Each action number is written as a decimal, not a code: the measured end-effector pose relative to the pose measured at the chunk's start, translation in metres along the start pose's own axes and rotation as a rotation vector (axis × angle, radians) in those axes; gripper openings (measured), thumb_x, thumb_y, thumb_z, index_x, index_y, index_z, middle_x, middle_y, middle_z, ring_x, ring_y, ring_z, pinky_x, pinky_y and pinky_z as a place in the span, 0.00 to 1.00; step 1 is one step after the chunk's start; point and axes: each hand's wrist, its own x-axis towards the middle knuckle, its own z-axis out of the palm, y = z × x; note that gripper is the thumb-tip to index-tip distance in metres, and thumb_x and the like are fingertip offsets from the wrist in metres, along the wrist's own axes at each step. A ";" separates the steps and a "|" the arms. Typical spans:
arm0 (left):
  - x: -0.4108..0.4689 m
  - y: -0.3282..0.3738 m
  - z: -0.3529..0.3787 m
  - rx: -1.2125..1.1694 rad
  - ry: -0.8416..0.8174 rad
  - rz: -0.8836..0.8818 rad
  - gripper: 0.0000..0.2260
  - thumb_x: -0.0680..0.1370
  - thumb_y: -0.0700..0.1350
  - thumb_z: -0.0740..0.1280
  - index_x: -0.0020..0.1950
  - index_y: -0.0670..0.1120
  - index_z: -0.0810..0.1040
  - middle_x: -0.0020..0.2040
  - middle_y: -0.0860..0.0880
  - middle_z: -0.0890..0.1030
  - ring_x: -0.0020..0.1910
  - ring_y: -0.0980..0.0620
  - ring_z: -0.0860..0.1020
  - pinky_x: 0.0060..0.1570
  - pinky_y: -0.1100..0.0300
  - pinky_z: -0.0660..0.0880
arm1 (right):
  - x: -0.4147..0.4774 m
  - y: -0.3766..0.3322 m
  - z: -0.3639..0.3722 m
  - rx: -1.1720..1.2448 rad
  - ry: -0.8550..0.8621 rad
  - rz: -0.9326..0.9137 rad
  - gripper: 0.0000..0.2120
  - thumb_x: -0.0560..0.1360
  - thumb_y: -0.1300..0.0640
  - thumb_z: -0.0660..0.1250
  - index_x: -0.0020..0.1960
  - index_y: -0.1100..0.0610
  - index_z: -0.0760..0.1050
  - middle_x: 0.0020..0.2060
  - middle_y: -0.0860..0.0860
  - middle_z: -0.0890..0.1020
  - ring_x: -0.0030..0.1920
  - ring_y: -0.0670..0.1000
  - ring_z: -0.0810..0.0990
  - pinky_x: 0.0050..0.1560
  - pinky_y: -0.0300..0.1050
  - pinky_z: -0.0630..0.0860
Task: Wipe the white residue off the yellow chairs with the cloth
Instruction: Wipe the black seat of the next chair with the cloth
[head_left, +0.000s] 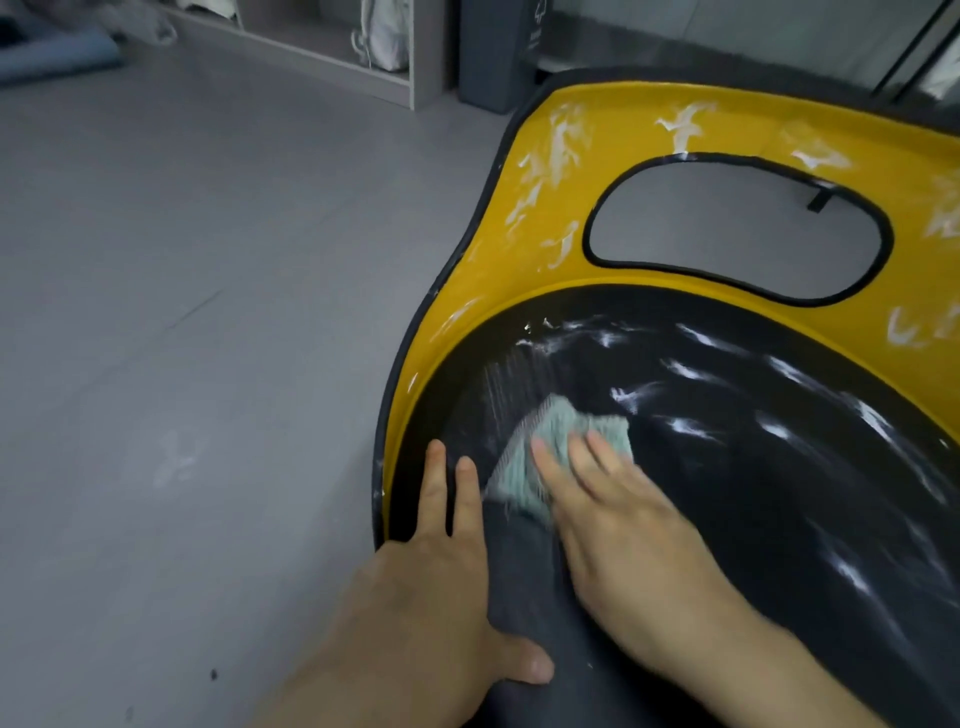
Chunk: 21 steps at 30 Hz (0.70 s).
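The grey floor (182, 312) fills the left side. At the top edge stand a grey shelf (332, 57) and a dark bin (493, 57), both cut off by the picture.

The yellow chair (613, 130) takes up the right side. Its right part runs out of the picture. Its back has a big hole (737, 228) with a black rim, and the floor shows through it. The black seat (753, 509) lies below the yellow part.

White residue (561, 140) is smeared on the yellow back near its left edge and top edge. More white streaks lie across the middle and right of the seat.

The left hand (441, 566) rests flat on the seat's left edge, fingers straight. Its thumb touches a dark grey thing (524, 582) between the two hands. It is hard to tell what that is.

The right hand (623, 530) is blurry. Its fingers lie straight and press down on the cloth (545, 447). The two hands are apart.

The cloth is pale green and folded. It sits on the seat near the left edge, partly hidden under the right hand's fingers.
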 end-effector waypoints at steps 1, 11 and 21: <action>0.000 0.000 0.000 0.002 -0.007 -0.006 0.64 0.66 0.69 0.73 0.74 0.54 0.21 0.71 0.54 0.17 0.73 0.48 0.68 0.65 0.52 0.71 | 0.030 0.009 -0.003 -0.019 -0.031 0.016 0.28 0.80 0.55 0.48 0.80 0.57 0.58 0.75 0.60 0.66 0.76 0.59 0.63 0.75 0.52 0.58; -0.004 0.008 -0.013 -0.020 0.088 0.013 0.58 0.68 0.74 0.67 0.79 0.54 0.29 0.77 0.52 0.25 0.73 0.46 0.67 0.65 0.53 0.71 | 0.030 0.013 -0.005 0.016 0.008 0.044 0.26 0.81 0.57 0.51 0.79 0.57 0.59 0.75 0.58 0.67 0.76 0.57 0.61 0.77 0.50 0.58; 0.045 0.031 -0.011 0.028 0.328 0.047 0.56 0.68 0.78 0.59 0.80 0.49 0.32 0.80 0.47 0.31 0.78 0.45 0.31 0.77 0.44 0.37 | 0.046 0.059 -0.006 0.021 -0.023 0.015 0.26 0.84 0.50 0.45 0.81 0.51 0.49 0.79 0.55 0.58 0.79 0.55 0.52 0.79 0.48 0.49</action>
